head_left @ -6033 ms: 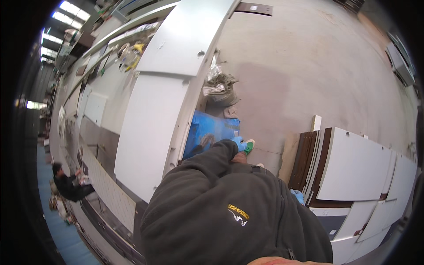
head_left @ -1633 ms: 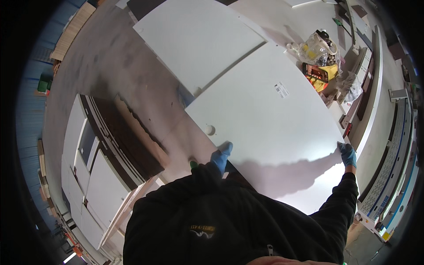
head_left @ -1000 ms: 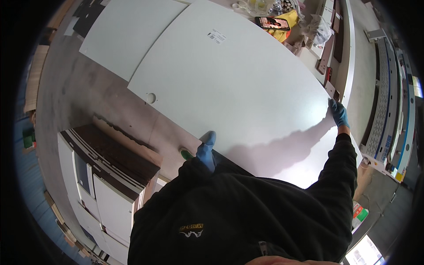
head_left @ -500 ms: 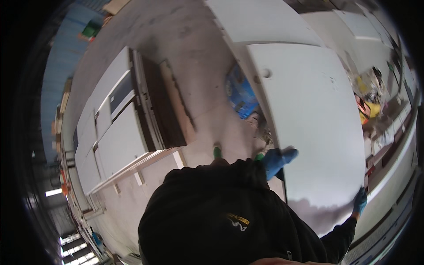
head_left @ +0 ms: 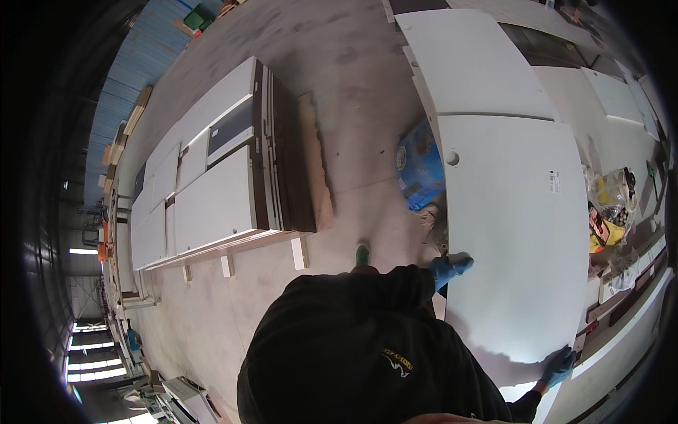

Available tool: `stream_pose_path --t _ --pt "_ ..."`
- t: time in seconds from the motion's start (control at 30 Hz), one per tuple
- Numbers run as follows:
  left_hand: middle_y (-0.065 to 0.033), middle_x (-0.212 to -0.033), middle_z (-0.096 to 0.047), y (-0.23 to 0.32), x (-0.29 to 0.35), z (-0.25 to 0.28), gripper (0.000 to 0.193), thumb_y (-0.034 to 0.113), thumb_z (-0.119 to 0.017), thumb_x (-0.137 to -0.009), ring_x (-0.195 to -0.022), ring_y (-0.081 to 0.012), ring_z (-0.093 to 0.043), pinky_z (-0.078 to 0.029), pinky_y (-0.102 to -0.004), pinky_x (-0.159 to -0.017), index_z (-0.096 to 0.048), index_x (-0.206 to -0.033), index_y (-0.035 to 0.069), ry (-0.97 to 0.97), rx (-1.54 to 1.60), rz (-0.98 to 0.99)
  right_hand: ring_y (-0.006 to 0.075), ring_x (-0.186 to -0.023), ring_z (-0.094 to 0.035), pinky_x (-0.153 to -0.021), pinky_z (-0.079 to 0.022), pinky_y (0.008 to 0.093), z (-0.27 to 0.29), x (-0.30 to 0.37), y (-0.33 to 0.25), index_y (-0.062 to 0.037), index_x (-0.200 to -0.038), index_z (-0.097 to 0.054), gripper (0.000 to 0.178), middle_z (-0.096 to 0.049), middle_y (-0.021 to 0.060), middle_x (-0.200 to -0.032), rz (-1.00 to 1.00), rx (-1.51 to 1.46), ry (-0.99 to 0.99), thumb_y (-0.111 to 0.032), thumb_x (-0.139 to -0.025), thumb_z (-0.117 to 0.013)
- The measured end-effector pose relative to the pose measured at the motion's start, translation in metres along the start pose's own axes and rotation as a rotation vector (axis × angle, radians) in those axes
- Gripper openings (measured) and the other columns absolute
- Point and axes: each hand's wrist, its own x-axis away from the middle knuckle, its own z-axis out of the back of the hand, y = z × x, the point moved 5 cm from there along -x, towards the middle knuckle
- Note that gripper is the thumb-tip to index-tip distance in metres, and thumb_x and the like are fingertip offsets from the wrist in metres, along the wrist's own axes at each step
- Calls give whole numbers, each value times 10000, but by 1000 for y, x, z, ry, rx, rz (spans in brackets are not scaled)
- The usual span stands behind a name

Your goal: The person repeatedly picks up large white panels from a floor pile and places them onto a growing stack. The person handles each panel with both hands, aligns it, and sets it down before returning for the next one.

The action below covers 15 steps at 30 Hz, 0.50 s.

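Observation:
A large white panel (head_left: 518, 226) lies flat in front of me on the right, with a round hole near its far left corner and a small label on its far right part. My left hand (head_left: 450, 270), in a blue glove, grips its left edge, with thumb or fingers over the top face. At the near right edge my right hand (head_left: 559, 364), also gloved in blue, is curled over the panel's side. The fingers under the panel are hidden. Just past its far edge lies a second white panel (head_left: 480, 63).
A stack of white and dark panels (head_left: 212, 205) rests on pale wooden blocks (head_left: 300, 253) to the left. A blue bag (head_left: 420, 166) stands on the floor beside the white panels. Right of them, a yellow and orange bag (head_left: 606, 233) lies among clutter. A long blue wall (head_left: 116, 85) runs far left.
My view has turned, and the scene has shifted right and down. Both hands stay at the panel's edges, the right one now lower in view. The picture is sharper.

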Motion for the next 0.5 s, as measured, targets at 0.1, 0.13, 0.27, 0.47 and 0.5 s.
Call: stream_pose_path --t 0.1,0.13,0.27,0.47,0.5 --pt "-102 -1323 -589 -6 -1 21 469 367 -426 -1086 -1213 -235 -561 -466 -398 -1034 -503 -1395 22 -77 -65 -121 388 -774 -658 -678 -502 493 1 6 -25 21 -983 -720 498 -727 227 -959 47 8 5 -423 -1055 -506" --pt "-103 -1346 -574 -7 -1 26 484 375 -414 -1090 -1235 -231 -546 -453 -392 -1052 -486 -1411 21 -85 -73 -135 386 -749 -656 -663 -500 495 1 3 -33 26 -955 -722 519 -724 233 -927 53 -41 46 -436 -1052 -508" --pt "-104 -1439 -516 2 5 37 543 407 -367 -1103 -1323 -211 -488 -403 -372 -1120 -418 -1477 17 -89 -48 -131 389 -662 -658 -618 -508 503 -8 -10 -50 40 -856 -740 619 -715 248 -804 4 -9 6 -507 -1036 -513" --pt "-98 -1513 -477 15 16 44 617 449 -356 -1103 -1389 -189 -451 -370 -351 -1178 -360 -1540 12 31 -92 54 350 -680 -675 -634 -534 471 -16 -21 -33 55 -897 -738 600 -727 238 -822 -103 50 -83 -497 -1027 -540" --pt "-90 -1470 -512 11 17 46 615 451 -402 -1087 -1345 -192 -488 -401 -357 -1150 -386 -1519 13 60 -35 140 335 -691 -679 -639 -537 460 -10 -20 -29 56 -902 -738 582 -731 227 -821 -91 -41 -4 -482 -1025 -552"
